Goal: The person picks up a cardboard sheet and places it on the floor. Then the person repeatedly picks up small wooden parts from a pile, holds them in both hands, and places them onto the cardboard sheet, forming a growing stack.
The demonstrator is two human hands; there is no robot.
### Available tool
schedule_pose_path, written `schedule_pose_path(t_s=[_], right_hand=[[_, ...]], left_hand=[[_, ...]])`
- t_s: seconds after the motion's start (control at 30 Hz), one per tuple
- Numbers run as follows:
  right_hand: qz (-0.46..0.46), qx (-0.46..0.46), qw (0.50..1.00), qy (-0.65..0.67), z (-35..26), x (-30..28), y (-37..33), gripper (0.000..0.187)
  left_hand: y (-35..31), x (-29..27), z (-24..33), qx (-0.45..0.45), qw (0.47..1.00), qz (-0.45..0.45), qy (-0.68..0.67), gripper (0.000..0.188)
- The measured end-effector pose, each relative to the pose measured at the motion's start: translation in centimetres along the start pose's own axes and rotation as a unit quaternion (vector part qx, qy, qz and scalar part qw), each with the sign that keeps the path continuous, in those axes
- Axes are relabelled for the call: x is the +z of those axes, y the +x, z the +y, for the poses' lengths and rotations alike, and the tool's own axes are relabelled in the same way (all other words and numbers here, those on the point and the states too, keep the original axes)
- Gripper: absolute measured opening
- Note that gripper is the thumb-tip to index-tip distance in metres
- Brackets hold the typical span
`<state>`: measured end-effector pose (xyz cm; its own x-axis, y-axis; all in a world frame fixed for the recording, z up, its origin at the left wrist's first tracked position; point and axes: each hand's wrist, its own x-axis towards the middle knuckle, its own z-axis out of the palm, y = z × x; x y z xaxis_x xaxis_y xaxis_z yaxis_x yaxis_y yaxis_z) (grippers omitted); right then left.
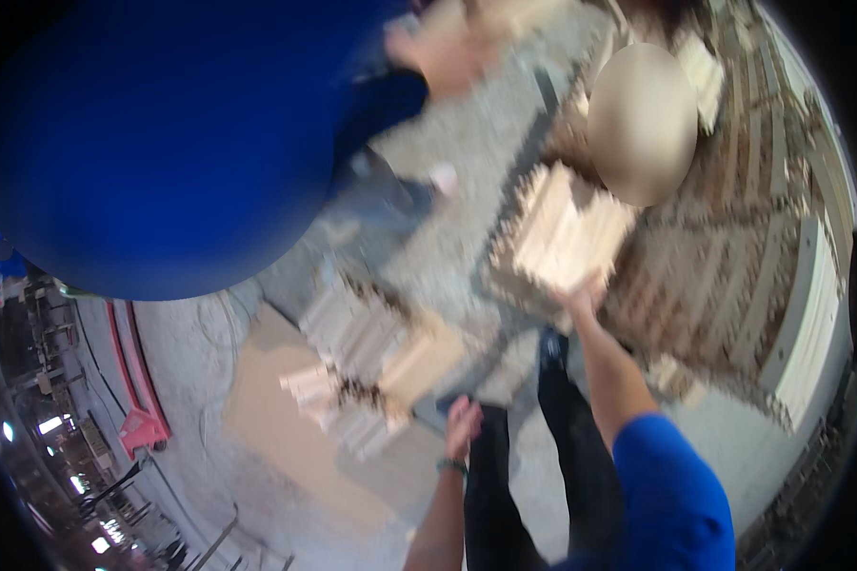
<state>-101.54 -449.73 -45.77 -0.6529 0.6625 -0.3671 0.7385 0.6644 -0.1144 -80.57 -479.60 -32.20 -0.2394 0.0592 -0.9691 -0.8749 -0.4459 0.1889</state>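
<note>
Head view, blurry: our right hand [586, 297] gripped a bundle of pale wooden sticks [562, 238], held up above the grey concrete floor [467, 152]. Our left hand [464, 423] hung loose, fingers relaxed, just beside a heap of pale wooden blocks [376, 366] on a brown cardboard sheet [276, 419].

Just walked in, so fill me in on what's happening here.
A person in blue sleeves stands on a grey floor handling wood pieces. Their right hand reaches forward and grips a bundle of pale wooden slats. Their left hand hangs open near a lower stack of wood pieces resting by a cardboard sheet. Another person in blue stands close on the left. The picture is blurred.
</note>
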Motion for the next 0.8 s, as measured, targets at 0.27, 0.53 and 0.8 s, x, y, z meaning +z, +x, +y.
schedule_pose_path(t_s=[0.27,0.53,0.8], right_hand=[[-0.167,0.090,0.978,0.084,-10.0,-2.7,-1.7,0.129],[-0.163,0.066,0.984,0.003,-7.3,-3.5,-0.8,0.128],[-0.185,0.016,0.979,0.089,-5.0,-5.5,3.3,0.133]], left_hand=[[1.0,-4.6,1.4,0.068,0.998,0.016,-0.001,0.045],[1.7,-4.3,-0.3,-0.013,0.998,0.058,0.015,0.043],[4.8,3.7,1.9,0.005,0.992,-0.006,0.123,0.046]])
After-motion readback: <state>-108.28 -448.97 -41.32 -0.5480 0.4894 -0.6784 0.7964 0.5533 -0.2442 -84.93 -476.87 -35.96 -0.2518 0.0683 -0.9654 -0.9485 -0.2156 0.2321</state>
